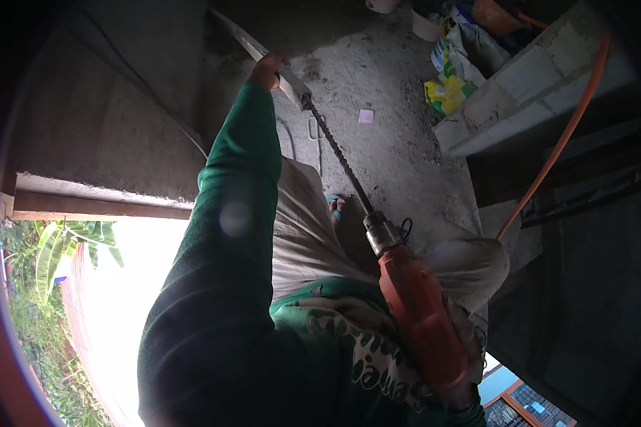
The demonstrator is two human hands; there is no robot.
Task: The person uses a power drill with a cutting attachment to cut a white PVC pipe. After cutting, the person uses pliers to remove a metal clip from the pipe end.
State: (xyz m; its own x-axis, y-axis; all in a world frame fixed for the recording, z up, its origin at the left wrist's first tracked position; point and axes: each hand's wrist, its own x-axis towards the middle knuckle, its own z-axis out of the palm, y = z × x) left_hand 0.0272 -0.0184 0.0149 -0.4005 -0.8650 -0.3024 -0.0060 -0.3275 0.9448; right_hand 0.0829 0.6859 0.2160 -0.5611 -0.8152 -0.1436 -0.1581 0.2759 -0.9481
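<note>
My left hand [269,71], at the end of an outstretched green sleeve, is closed around a long pale rectangular bar [294,87]; whether it is wood or metal I cannot tell. An orange-red power drill [421,313] slants across my lap, its chuck [382,233] toward the bar. Its long spiral drill bit [340,158] reaches up to the bar's near end; I cannot tell whether the tip is inside it. My right hand [468,341] grips the rear of the drill, mostly hidden in shadow behind the body.
A concrete block wall [527,82] runs along the right, with an orange hose [559,146] hanging over it. Sacks and buckets [470,53] lie behind it. A small pale paper [365,116] is on the concrete floor [399,142]. At left is a bright opening with plants [50,256].
</note>
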